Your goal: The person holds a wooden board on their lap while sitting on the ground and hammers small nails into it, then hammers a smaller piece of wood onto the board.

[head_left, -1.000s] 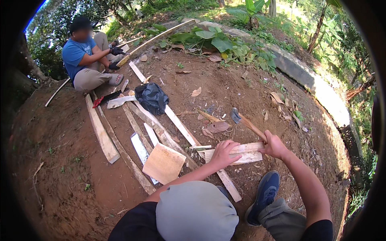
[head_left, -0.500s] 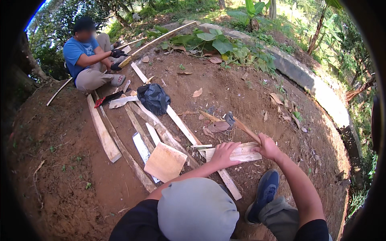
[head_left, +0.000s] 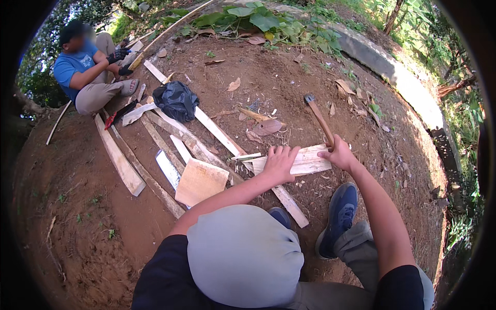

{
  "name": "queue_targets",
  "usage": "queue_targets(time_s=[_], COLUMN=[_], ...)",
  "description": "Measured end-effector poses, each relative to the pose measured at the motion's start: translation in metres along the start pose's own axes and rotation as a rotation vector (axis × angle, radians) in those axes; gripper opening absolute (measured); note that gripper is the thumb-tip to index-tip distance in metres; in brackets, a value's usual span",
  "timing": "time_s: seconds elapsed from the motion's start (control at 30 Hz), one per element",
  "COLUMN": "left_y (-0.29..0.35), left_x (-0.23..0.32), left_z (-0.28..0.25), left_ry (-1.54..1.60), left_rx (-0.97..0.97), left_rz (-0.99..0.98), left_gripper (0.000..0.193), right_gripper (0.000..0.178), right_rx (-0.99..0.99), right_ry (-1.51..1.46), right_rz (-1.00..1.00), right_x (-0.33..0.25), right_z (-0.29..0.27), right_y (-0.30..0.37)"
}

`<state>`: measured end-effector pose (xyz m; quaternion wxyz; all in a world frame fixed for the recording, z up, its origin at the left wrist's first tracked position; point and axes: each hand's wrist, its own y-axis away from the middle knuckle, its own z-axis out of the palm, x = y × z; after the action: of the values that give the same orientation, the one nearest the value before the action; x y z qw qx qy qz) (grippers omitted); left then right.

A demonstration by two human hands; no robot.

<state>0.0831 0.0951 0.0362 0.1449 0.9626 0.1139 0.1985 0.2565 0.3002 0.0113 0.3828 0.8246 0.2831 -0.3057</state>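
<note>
My right hand is closed round the wooden handle of a hatchet. The hatchet's dark metal head points away from me, above the soil. My left hand grips a short pale wooden board, its fingers reaching over the far edge. The board lies across a long narrow plank, its right end beside my right hand. A thin strip of wood sits at the board's left end. My left palm hides part of the board.
Several planks, a square wooden piece, a black plastic bag and a red-handled saw lie to the left. A person in a blue shirt and dark gloves sits far left with a long strip. My shoe is near the board.
The hatchet has swung from pointing left to pointing farther away and more upright, still in my right hand. My left hand stays on the board. The whole view has shifted.
</note>
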Motion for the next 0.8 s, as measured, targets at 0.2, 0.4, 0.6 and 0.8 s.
queue_targets(time_s=[0.2, 0.4, 0.6, 0.8], left_y=[-0.001, -0.003, -0.002, -0.004], left_x=[-0.009, -0.011, -0.016, -0.004], left_z=[0.013, 0.008, 0.006, 0.005], left_ry=[0.067, 0.020, -0.031, -0.077], left_rx=[0.092, 0.017, -0.038, -0.058], left_rz=[0.088, 0.103, 0.172, 0.123], left_gripper=[0.104, 0.101, 0.101, 0.103], right_gripper=[0.065, 0.071, 0.068, 0.067], right_rx=[0.048, 0.082, 0.154, 0.217], right_ry=[-0.022, -0.084, -0.121, -0.170], right_rz=[0.146, 0.234, 0.316, 0.308], right_x=[-0.004, 0.001, -0.011, -0.004], right_z=[0.007, 0.018, 0.033, 0.036], right_y=[0.011, 0.021, 0.048, 0.046])
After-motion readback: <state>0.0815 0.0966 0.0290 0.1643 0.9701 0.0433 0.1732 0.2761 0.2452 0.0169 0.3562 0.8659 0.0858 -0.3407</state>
